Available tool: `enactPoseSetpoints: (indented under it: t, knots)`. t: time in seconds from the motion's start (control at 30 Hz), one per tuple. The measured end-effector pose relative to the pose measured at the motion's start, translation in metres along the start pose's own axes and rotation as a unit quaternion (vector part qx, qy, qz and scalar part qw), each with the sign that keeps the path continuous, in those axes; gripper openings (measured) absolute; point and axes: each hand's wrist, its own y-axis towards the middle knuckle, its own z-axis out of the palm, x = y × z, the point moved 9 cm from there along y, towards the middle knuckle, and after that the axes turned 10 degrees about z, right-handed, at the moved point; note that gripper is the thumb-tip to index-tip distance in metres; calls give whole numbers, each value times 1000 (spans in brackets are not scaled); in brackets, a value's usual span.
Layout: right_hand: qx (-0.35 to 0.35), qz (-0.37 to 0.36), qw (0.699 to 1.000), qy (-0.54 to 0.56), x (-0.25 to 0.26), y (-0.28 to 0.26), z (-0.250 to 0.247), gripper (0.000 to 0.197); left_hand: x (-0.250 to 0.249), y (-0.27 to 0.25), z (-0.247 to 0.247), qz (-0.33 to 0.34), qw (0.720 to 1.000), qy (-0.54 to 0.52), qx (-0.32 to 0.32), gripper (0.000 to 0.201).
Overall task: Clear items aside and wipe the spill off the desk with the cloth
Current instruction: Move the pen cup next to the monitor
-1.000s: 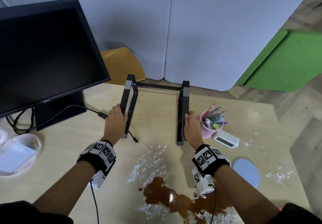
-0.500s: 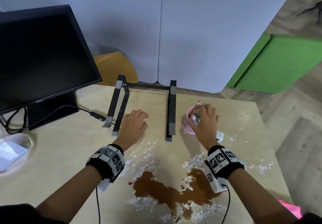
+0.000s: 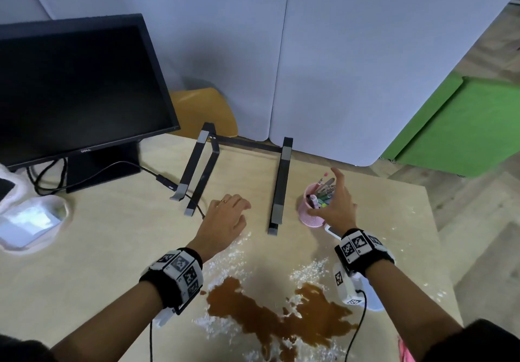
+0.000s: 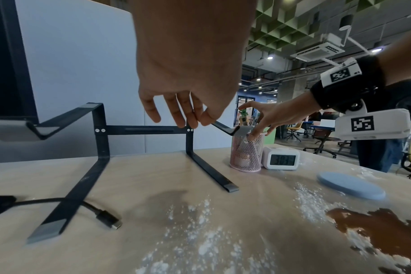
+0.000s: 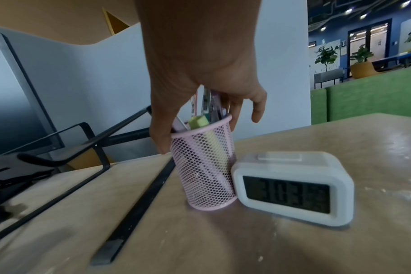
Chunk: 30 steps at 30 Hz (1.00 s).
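Desk [image 3: 112,249], clock [image 5: 291,187] just beside pen cup [image 5: 204,166], laptop stand [image 3: 278,187] opposite

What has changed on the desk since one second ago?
Both hands let go of the laptop stand. The left hand moved in between its rails and hangs relaxed; the right hand moved right and grips the pink pen cup. Stand, clock and spill stayed.

1. Left wristband [image 3: 174,270]: a black fabric cuff ringed with white tiles, each printed with a black square-pattern marker.
2. Right wristband [image 3: 363,252]: the same cuff and tiles.
3. A white camera housing [image 3: 344,285] with markers hangs under the right wrist, trailing a thin black cable [image 3: 357,322].
4. A thin ring [image 3: 224,200] sits on the left hand [image 3: 225,221].
5. Dark sleeves [image 3: 478,342] cover both upper arms.
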Motion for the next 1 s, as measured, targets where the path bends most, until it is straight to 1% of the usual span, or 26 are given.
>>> enactPoseSetpoints:
  t: [0.1, 0.13, 0.2, 0.27, 0.3, 0.4, 0.47, 0.6, 0.73, 0.8, 0.9, 0.97, 1.0]
  knots:
    - [-8, -10, 1000, 13, 1, -1, 4, 111, 3, -5, 0, -5, 1000, 12, 5, 43]
    - [-14, -12, 1000, 14, 1, -1, 4, 109, 4, -7, -1, -11, 1000, 12, 7, 45]
    - [-38, -14, 999, 23, 4, -5, -2, 104, 7, -12, -6, -21, 1000, 3, 2, 48]
    - [-66, -12, 997, 31, 9, -9, -12, 101, 10, -17, -15, -31, 999, -4, -8, 56]
    - [-78, -11, 996, 30, 14, -11, -18, 102, 12, -18, -18, -35, 999, -10, -11, 61]
    - [-88, -47, 995, 16, 45, -19, -36, 107, 16, -23, -28, -51, 999, -12, -5, 92]
    - [-77, -92, 993, 7, 74, -29, -44, 107, 15, -24, -37, -56, 998, -17, -18, 103]
    - [-38, -142, 989, -4, 135, -58, -44, 105, 7, -18, -55, -48, 995, -66, -49, 109]
    - [19, -187, 982, 7, 189, -91, -12, 108, 2, -16, -73, -31, 986, -146, -75, 112]
    - [53, -208, 976, 26, 209, -108, 11, 111, 8, -19, -83, -34, 971, -212, -107, 113]
    - [87, -219, 971, 39, 232, -130, 44, 114, 31, -32, -92, -68, 937, -306, -155, 115]
    - [110, -220, 967, 60, 242, -141, 64, 114, 48, -44, -95, -77, 915, -347, -191, 111]
    - [121, -222, 965, 71, 246, -145, 73, 114, 57, -51, -95, -79, 910, -350, -207, 108]
